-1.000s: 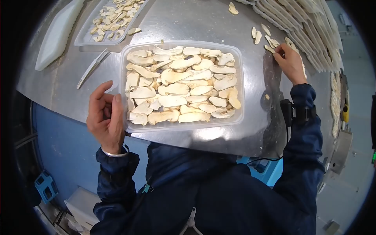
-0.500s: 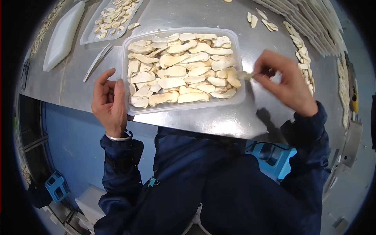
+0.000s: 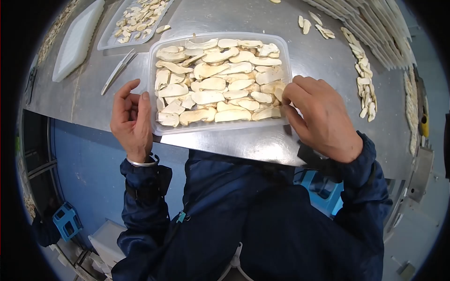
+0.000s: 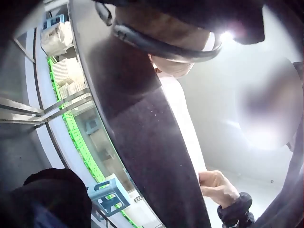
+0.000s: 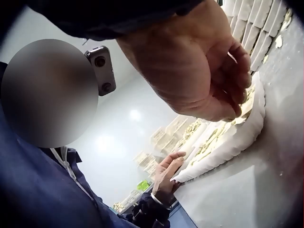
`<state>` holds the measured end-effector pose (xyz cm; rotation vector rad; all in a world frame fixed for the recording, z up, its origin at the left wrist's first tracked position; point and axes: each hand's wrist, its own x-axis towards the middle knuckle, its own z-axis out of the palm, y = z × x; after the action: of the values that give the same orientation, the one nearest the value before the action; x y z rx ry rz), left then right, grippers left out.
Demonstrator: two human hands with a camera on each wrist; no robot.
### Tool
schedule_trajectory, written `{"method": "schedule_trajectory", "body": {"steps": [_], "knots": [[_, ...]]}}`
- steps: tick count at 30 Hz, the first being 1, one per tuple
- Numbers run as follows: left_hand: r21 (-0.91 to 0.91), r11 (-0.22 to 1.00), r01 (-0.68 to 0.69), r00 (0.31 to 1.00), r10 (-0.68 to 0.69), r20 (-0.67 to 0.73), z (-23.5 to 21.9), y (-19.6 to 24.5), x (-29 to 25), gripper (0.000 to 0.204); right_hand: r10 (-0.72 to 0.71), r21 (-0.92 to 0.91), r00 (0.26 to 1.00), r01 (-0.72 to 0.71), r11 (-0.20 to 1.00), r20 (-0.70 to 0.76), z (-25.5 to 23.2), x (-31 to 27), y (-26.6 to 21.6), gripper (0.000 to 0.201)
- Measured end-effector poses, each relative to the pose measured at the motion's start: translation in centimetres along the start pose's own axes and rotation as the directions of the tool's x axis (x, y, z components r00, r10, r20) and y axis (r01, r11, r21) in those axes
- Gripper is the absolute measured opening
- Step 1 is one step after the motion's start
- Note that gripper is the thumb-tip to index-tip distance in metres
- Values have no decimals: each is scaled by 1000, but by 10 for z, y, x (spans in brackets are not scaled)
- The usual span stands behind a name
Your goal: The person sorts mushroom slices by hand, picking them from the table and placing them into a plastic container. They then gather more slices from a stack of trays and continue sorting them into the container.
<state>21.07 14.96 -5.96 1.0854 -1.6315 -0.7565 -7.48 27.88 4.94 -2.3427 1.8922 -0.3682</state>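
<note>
A clear plastic tray on the metal table is covered with rows of pale mushroom slices. My right hand reaches over the tray's right edge, thumb and fingers pinching a mushroom slice, mostly hidden from above; in the right wrist view a bit of the slice shows between the fingertips. Beside the tray's left edge is my left hand, its fingers loosely bent and holding nothing.
White tweezers lie left of the tray. Behind them stand a white slab and another tray of smaller slices. On the right, loose slices form a strip near stacked white trays.
My right hand picked up a slice among the loose ones at the far right and brought it left to the tray's right edge. My left hand stays beside the tray.
</note>
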Motion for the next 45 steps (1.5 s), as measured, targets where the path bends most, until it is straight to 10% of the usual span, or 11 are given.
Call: {"method": "schedule_trajectory", "body": {"steps": [7,12,20,34,41,45], "knots": [[21,1000,-4,1000,4,-1,1,3,-1,26,-41,61,999,41,997,-10,-7,3,2,9],[-8,1000,10,1000,-10,12,-1,4,-1,27,252,24,917,-257,966,-309,-27,23,96,11],[-17,1000,21,1000,-21,8,-1,11,-3,31,551,-162,831,-556,815,-77,3,72,186,46],[-11,1000,14,1000,-14,3,-1,9,-2,30,391,51,911,-388,920,-129,-15,58,126,24],[-68,997,22,1000,-20,19,-1,4,0,28,63,160,997,-54,986,-47,-16,45,56,15],[-37,999,5,999,-4,32,-3,9,0,30,152,261,987,-136,956,-42,-8,47,42,14]]}}
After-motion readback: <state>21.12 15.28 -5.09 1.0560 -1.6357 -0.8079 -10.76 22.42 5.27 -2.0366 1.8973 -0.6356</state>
